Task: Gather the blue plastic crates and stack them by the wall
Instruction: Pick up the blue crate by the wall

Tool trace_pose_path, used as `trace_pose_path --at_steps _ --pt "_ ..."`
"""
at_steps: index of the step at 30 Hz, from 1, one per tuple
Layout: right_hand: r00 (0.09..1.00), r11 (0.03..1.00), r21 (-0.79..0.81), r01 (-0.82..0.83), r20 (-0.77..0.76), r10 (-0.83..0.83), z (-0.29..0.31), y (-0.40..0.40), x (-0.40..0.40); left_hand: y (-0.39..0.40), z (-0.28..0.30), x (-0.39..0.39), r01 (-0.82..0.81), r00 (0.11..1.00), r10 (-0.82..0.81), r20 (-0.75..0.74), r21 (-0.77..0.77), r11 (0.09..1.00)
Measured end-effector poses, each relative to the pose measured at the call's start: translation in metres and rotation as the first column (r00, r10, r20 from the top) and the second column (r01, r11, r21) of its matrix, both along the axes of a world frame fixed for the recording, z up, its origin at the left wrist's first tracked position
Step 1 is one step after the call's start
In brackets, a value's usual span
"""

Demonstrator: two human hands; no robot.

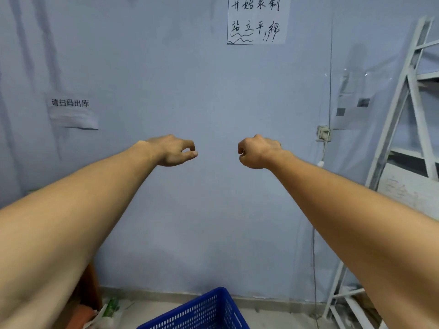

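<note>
A blue plastic crate (202, 312) with perforated walls sits on the floor at the bottom centre, one corner pointing at the wall. Both my arms stretch forward at chest height, well above the crate. My left hand (172, 150) hangs with loosely curled fingers, thumb near forefinger, holding nothing. My right hand (257, 151) is curled into a loose fist, also with nothing in it. The two hands are a short gap apart, in front of the pale blue wall (213, 103).
A white metal shelf frame (401, 129) leans at the right, with a wall socket (323, 133) and a hanging cable beside it. Paper notices (257, 19) are taped to the wall. A brown object (91, 288) and some litter lie at the lower left.
</note>
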State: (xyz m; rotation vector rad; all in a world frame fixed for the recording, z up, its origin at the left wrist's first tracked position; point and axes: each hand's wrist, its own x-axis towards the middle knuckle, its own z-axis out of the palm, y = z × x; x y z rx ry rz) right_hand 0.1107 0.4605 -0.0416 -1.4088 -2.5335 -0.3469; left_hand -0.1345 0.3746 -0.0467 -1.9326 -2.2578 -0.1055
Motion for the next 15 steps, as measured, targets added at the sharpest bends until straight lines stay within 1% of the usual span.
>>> trace_pose_path --at_steps 3,5,8,11,15 --pt "1.000 1.000 -0.020 0.016 0.003 -0.016 0.003 0.037 -0.036 0.044 0.002 -0.041 0.002 1.000 -0.002 0.007 0.012 1.000" --pt "1.000 0.999 -0.035 0.021 -0.016 -0.021 0.004 0.062 -0.061 0.072 0.003 -0.067 -0.010 1.000 0.010 0.012 -0.011 1.000" --pt "0.999 0.997 -0.066 0.036 -0.022 -0.038 -0.009 0.098 -0.087 0.114 -0.007 -0.100 -0.005 1.000 0.005 0.023 -0.008 1.000" --pt "0.999 0.990 -0.131 0.053 -0.003 -0.054 -0.040 0.135 -0.105 0.151 -0.045 -0.125 0.008 0.998 -0.004 0.067 -0.052 0.999" --pt "0.997 0.973 -0.220 0.071 0.038 -0.064 -0.106 0.187 -0.122 0.198 -0.123 -0.149 0.009 0.992 0.011 0.124 -0.160 0.987"
